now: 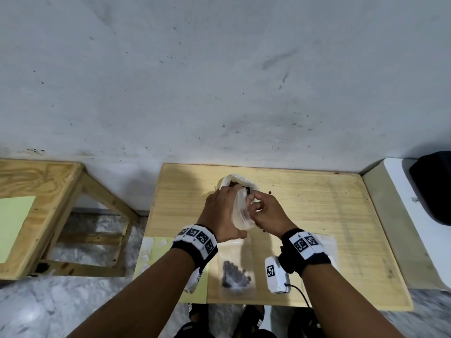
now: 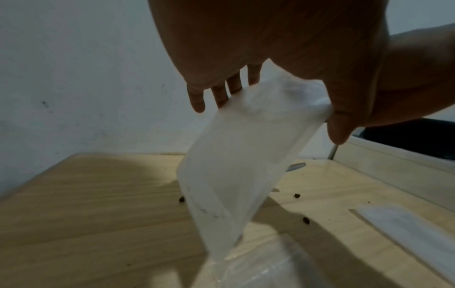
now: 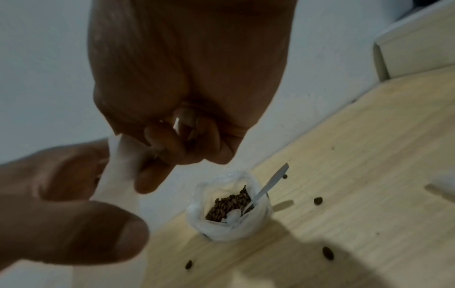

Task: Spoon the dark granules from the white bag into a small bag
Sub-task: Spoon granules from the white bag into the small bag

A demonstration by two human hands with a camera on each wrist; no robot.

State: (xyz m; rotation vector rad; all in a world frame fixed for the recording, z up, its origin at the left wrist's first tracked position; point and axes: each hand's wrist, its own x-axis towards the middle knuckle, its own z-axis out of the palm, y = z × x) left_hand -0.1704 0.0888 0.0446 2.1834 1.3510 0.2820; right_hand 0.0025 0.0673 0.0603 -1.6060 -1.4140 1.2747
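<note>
The white bag (image 1: 229,179) stands open at the back of the wooden table (image 1: 329,215), with dark granules (image 3: 229,204) inside and a white spoon (image 3: 269,186) leaning in it. Just in front of it, above the table, my left hand (image 1: 223,208) holds an empty small clear bag (image 1: 240,213) between thumb and fingers. In the left wrist view this small bag (image 2: 236,165) hangs tilted and translucent. My right hand (image 1: 262,211) pinches the small bag's top edge (image 3: 120,161) with curled fingers.
A small bag filled with granules (image 1: 235,272) lies flat near the front edge, and more clear bags (image 1: 327,242) lie at the right front. Loose granules (image 3: 318,200) dot the table. A second wooden table (image 1: 36,191) stands left; a white unit (image 1: 395,181) right.
</note>
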